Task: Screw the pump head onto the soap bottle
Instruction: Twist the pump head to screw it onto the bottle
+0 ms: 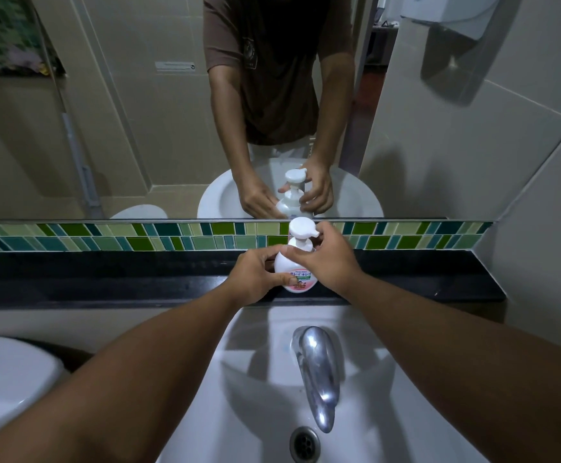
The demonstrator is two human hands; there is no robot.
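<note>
At frame centre your left hand (255,275) clasps the upright soap bottle (297,274) on the bench (105,279), while your right hand (322,259) grips the pump head (302,228) collar directly above.

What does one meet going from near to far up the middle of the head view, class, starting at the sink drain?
drain → faucet → soap bottle on the black ledge → pump head → green tile strip → mirror
</note>
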